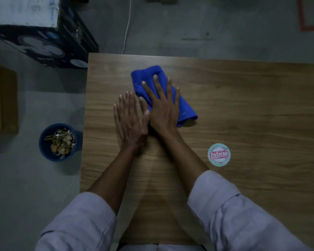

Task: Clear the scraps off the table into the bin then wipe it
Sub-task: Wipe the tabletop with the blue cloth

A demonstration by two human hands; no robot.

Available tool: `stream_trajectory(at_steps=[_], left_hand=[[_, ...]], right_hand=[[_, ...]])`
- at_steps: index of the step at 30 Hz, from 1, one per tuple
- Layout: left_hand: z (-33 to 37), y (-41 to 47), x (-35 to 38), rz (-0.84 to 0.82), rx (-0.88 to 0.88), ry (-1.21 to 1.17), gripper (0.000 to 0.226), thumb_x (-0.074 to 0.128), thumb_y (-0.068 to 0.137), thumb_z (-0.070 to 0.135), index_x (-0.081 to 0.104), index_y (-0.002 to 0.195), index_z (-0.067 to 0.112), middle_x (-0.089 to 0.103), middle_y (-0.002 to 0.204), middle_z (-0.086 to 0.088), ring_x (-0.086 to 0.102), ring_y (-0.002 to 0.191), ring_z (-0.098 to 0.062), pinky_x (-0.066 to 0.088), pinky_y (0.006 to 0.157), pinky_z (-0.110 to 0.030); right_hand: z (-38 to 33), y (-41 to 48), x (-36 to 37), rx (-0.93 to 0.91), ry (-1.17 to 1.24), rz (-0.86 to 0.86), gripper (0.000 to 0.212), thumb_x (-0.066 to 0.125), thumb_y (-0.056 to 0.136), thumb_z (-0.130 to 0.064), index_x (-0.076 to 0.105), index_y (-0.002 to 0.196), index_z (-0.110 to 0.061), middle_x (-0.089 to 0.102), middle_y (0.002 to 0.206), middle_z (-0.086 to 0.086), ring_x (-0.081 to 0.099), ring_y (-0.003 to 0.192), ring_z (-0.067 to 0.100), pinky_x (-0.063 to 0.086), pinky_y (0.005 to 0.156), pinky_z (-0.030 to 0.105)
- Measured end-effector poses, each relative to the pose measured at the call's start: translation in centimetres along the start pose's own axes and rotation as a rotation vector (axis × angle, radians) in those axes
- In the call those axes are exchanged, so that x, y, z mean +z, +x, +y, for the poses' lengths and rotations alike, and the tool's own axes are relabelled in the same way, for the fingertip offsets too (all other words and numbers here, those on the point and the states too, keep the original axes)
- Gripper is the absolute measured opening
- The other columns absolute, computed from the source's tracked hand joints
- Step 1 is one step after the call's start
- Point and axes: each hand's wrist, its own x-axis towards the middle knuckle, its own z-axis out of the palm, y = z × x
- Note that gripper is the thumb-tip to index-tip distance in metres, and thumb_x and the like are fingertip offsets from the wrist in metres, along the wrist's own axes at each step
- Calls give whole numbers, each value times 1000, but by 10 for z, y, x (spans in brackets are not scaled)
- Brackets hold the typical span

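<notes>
Right hand (163,109) lies flat, fingers straight and spread, palm down on a blue cloth (152,72) and pressing it to the tabletop (252,109); nothing gripped. Cloth is folded, angled from far-left to near-right, and sticks out past the fingertips at the far end and past the little-finger side on the right. Left hand (130,120) lies flat on bare wood just left of the right hand, fingers straight and close together, thumb touching or nearly touching the right hand's edge; it holds nothing and is off the cloth. Both forearms are bare, with pale rolled sleeves (225,205) at the near edge. A round sticker (219,154) with red lettering lies on the tabletop, near and to the right of the hands, well apart from the cloth. On the floor just off the tabletop's left edge stands a blue bin (43,134) holding scraps (62,142), brownish and pale pieces. Farther left is a cardboard box (4,98); at far left is a dark printed box (49,46). A white cable (127,28) runs across the floor to the tabletop's far edge.
</notes>
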Motion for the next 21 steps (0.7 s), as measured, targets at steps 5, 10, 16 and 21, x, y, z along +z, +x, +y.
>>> stream_trajectory(at_steps=[5,10,16,21], left_hand=[[2,0,-2,-78,-33,-18,77,28,102,58,18,163,12,14,171,-5,4,159,-20,6,128,-49],[3,2,0,-62,-45,-13,79,32,100,58,21,162,11,17,171,-6,7,159,-23,5,128,-48],[4,-2,-3,-81,4,22,90,37,84,43,15,162,6,10,171,-10,4,159,-25,7,128,-50],[-2,-3,-3,-32,-54,-73,79,26,97,40,17,156,-11,18,166,-26,13,158,-31,12,127,-51]], right_hand=[[60,6,-14,212,-92,143,57,37,100,-66,37,154,-48,30,165,-14,23,155,27,14,123,55],[88,31,-19,439,-98,207,56,36,101,-63,39,154,-45,30,166,-10,23,155,31,13,124,54],[6,73,12,215,8,210,55,41,101,-55,46,152,-36,35,164,-1,28,152,38,16,125,50],[-63,90,18,-121,67,-12,53,42,101,-57,46,151,-40,33,165,-7,18,156,30,4,126,47]])
